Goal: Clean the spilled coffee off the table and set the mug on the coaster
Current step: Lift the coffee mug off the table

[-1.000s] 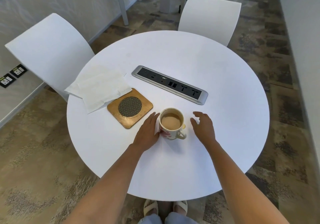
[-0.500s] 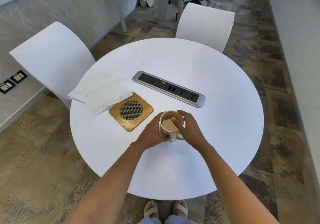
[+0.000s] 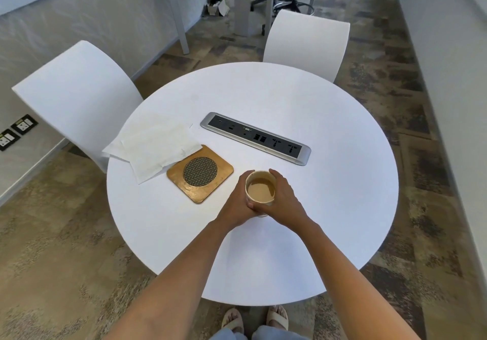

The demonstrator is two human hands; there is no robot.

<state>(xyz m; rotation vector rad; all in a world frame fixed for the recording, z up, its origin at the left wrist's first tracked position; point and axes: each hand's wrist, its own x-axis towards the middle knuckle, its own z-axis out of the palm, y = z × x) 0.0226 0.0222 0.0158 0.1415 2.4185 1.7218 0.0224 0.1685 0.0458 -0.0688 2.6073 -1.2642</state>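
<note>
A cream mug (image 3: 260, 187) full of milky coffee sits near the middle of the round white table (image 3: 329, 208). My left hand (image 3: 238, 205) wraps its left side and my right hand (image 3: 283, 202) wraps its right side, covering the handle; the fingers meet at the near side. A square golden-brown coaster (image 3: 200, 173) with a dark mesh disc lies just left of the mug, nothing on it. White paper napkins (image 3: 155, 146) lie unfolded beyond the coaster, one corner overlapping it. No spill is visible on the tabletop.
A silver power-socket strip (image 3: 255, 138) is set into the table beyond the mug. Two white chairs stand at the table, one at the left (image 3: 76, 97) and one at the far side (image 3: 307, 42). Desk legs and an office chair base stand further back.
Both hands closed in from either side of the mug and now clasp it. My right hand came over the handle. The mug's handle is now covered.
</note>
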